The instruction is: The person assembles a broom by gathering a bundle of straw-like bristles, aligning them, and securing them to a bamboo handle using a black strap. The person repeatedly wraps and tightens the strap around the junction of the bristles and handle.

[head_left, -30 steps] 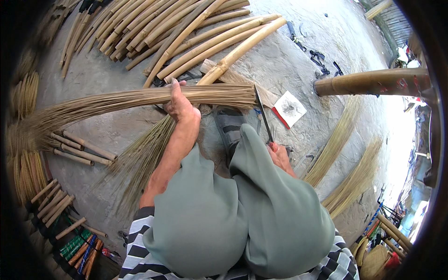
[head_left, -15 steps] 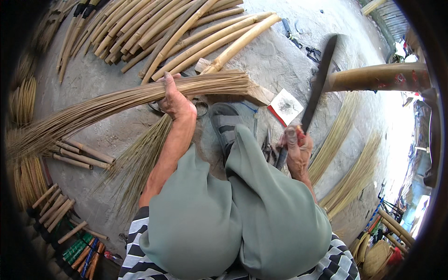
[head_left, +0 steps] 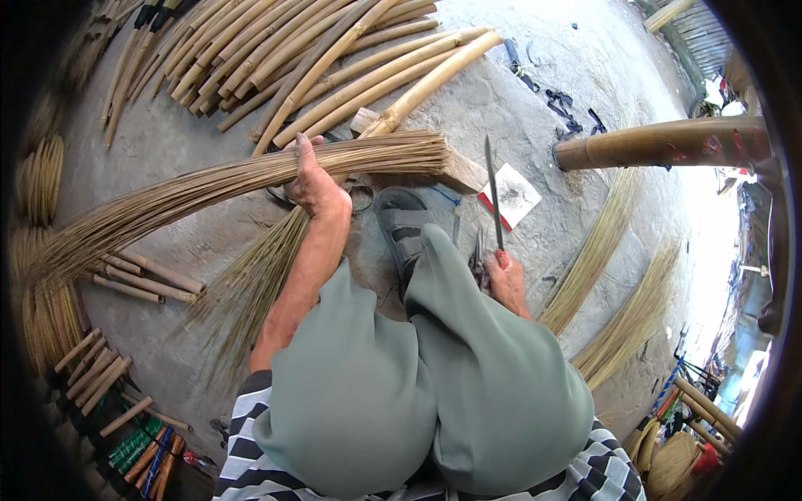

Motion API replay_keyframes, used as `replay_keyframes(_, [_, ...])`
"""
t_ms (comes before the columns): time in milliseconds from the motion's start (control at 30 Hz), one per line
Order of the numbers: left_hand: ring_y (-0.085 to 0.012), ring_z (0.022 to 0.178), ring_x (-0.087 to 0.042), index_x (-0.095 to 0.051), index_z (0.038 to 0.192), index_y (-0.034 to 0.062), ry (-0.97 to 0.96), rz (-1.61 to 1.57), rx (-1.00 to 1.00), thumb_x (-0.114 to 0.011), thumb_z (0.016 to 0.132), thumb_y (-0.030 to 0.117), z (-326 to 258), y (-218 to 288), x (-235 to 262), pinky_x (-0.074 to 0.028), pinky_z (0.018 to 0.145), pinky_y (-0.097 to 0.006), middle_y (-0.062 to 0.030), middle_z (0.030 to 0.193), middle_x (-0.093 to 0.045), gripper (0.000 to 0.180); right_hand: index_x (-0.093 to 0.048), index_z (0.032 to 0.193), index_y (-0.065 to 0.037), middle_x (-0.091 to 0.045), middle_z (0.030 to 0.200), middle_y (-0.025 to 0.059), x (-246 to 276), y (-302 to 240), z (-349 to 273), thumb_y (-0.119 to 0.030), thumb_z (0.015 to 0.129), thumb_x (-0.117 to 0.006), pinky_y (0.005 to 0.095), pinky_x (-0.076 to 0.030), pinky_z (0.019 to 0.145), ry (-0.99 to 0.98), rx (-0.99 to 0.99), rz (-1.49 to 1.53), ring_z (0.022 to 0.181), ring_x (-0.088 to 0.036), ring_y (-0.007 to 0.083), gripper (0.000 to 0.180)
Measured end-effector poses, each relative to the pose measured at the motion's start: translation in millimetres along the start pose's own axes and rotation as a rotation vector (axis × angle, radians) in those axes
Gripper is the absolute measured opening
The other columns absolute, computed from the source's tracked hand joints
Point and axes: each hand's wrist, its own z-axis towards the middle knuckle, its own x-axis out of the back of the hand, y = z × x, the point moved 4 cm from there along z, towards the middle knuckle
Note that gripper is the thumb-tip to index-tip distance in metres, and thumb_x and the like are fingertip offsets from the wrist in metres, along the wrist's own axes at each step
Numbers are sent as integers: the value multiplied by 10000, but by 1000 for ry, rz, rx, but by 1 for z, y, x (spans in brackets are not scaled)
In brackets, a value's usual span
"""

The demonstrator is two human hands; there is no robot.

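My left hand [head_left: 319, 185] is wrapped round a long bundle of thin brown sticks [head_left: 200, 184] near its cut end. The bundle's even end rests on or just over a wooden block [head_left: 464, 171], and its thin tips trail off to the left. In my right hand [head_left: 506, 280] is the red handle of a long machete [head_left: 494, 188], its narrow dark blade pointing away from me. The blade stands to the right of the bundle's end, apart from it. Beyond my right hand lies a white square with a red edge [head_left: 511, 199].
Bamboo poles [head_left: 276, 63] are piled at the far left. Loose stick bundles [head_left: 597, 250] lie on the right, another bundle [head_left: 259, 284] by my left forearm. A thick bamboo post [head_left: 668, 144] juts in from the right. Short bamboo pieces [head_left: 146, 275] lie left. My sandalled foot [head_left: 405, 225] is near the block.
The machete has swung down and left, from a raised slant on the right to beside the block. My right hand moved left and slightly down. My left hand and the bundle barely moved.
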Motion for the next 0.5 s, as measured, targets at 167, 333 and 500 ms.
replay_keyframes(167, [-241, 923, -728, -697, 1108, 46, -63, -289, 123, -742, 1134, 331, 29, 15, -3, -602, 923, -460, -114, 991, -778, 290, -618, 904, -24, -561, 753, 62, 52, 50, -31, -342, 1060, -728, 435, -480, 673, 194, 53, -313, 710, -564, 205, 371])
replay_keyframes(333, [-237, 829, -665, -600, 980, 95, -127, -395, 91, -737, 1137, 351, 55, 60, 22, -602, 931, -488, -33, 834, -635, 330, -691, 1031, 7, -692, 913, 162, 84, 194, -100, -332, 1059, -702, 480, -538, 858, 327, -294, -526, 886, -655, 330, 341])
replay_keyframes(500, [-240, 806, -634, -588, 976, 105, -83, -440, 122, -735, 1138, 343, 54, 84, 31, -600, 904, -497, -20, 806, -597, 323, -697, 1136, 20, -712, 1028, 191, 98, 252, -125, -329, 1067, -689, 476, -538, 940, 206, -377, -654, 994, -675, 341, 356])
